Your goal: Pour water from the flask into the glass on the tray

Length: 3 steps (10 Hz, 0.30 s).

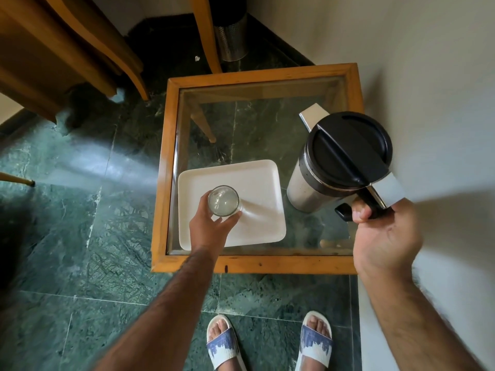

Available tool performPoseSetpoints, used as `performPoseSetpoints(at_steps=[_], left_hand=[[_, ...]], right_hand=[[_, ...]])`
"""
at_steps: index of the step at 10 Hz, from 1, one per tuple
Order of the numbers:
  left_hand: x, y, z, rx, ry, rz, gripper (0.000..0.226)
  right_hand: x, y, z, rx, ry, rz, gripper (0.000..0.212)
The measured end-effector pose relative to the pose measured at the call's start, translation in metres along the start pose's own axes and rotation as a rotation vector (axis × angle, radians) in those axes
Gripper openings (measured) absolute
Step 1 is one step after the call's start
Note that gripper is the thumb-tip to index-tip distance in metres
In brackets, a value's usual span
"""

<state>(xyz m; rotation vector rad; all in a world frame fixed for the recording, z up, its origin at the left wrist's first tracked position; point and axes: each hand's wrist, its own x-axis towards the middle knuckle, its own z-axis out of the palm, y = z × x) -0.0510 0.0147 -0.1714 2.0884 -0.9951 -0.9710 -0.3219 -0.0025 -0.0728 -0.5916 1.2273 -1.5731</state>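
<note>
Green marble floor (80, 236), and on it a low square table (241, 266) with a wood frame and a clear glass top; we saw floor and table legs straight through the pane. We stood at the near edge in white-and-blue slippers (223, 344).

Hidden bits: our left hand (211, 223) covered the near side of the glass (223, 200), so we couldn't tell whether its base sat on the tray (254, 183) or hung just above it. Contents looked cloudy; level unreadable. Our right hand (385, 231) hid most of the flask (334, 167) handle.

Left fingers were wrapped around the glass from the near side. Right fingers were closed on the black handle, and the flask appeared roughly upright over the table's right side, beside the tray.

Flask: brushed steel cylinder, black round lid, angular steel spout pointing away from us. Tray: white, rectangular, rounded corners, shallow rim, sitting near the table's front-left corner.

Bare glass lay behind the tray. Wall (428, 76) ran close along the right; chair legs and a perforated metal bin (230, 38) stood beyond.
</note>
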Motion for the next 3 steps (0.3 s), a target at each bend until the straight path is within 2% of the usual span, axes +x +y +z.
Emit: performPoseSetpoints(at_steps=[1,2,3], left_hand=[[-0.002,0.005,-0.009,0.118,-0.052,0.011,0.09],[-0.014,0.021,-0.021,0.208,-0.088,0.046,0.124],[-0.026,0.051,-0.04,0.407,-0.067,0.239,0.119]], right_hand=[[-0.002,-0.001,0.002,-0.095,-0.036,0.001,0.036],[-0.004,-0.013,-0.003,-0.073,0.025,0.009,0.04],[-0.005,-0.046,-0.002,-0.425,0.02,-0.121,0.049]])
